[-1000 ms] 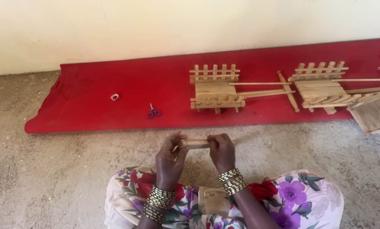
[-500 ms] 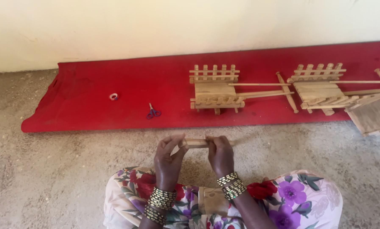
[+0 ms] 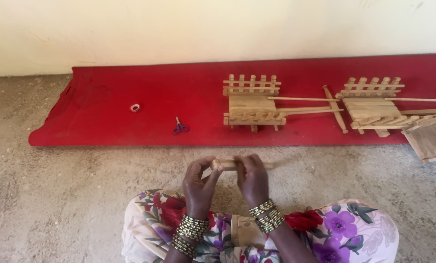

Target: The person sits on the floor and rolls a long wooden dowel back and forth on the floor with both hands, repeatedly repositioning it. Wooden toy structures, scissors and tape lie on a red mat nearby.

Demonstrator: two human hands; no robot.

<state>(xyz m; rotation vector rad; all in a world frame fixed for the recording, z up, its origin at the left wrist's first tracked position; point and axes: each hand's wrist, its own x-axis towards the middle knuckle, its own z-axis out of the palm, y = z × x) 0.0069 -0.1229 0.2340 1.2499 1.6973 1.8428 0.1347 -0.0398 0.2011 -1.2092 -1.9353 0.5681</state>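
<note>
A long red cloth mat (image 3: 130, 92) lies on the rough grey floor (image 3: 57, 195) along the wall, carrying two pale wooden slatted cart models (image 3: 252, 102), small blue-handled scissors (image 3: 180, 127) and a small tape roll (image 3: 135, 107). Above the lap, the short, pale wooden stick piece (image 3: 230, 164) is held level between both hands. It looks light, stiff and rather brittle, best pinched near its ends. The left hand (image 3: 200, 182) closes fingertips on its left end; the right hand (image 3: 252, 178) wraps the middle, fingers curled shut.
</note>
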